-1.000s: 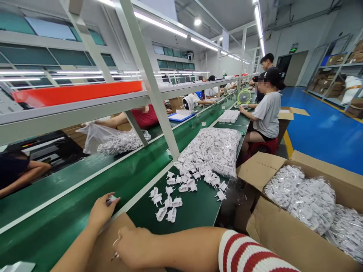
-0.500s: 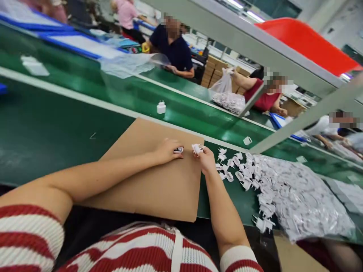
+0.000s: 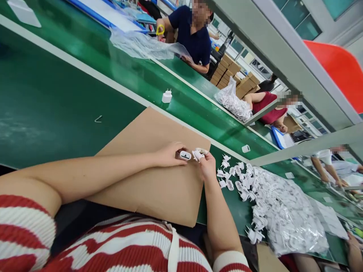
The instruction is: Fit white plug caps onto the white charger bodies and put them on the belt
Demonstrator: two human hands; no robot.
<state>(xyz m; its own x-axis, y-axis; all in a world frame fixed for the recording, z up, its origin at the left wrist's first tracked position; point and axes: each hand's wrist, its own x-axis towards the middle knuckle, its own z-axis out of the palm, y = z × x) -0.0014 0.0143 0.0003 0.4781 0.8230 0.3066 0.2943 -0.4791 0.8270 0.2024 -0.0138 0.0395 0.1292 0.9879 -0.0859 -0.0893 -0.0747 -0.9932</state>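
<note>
Above a brown cardboard sheet [image 3: 159, 185], my left hand [image 3: 171, 154] is closed round a white charger housing [image 3: 185, 155], its open end with dark insides facing right. My right hand [image 3: 208, 166] pinches a white plug cap [image 3: 198, 153] just right of the housing; a small gap shows between the two parts. More loose white plug caps [image 3: 241, 179] with pins lie on the green table to the right of the cardboard. Beside them, a clear plastic bag [image 3: 295, 215] full of the same caps spills toward the cardboard.
Past a pale rail runs a green conveyor [image 3: 136, 77] with a white charger [image 3: 167, 96] and a white housing [image 3: 245, 149] on it. A grey metal frame [image 3: 306, 145] slants across the right. Co-workers sit on the far side. A small bent metal piece [image 3: 98, 119] lies left.
The view has shifted and tilted. My left hand has turned the housing's open end more toward me, and the right hand's plug cap is closer to it.
</note>
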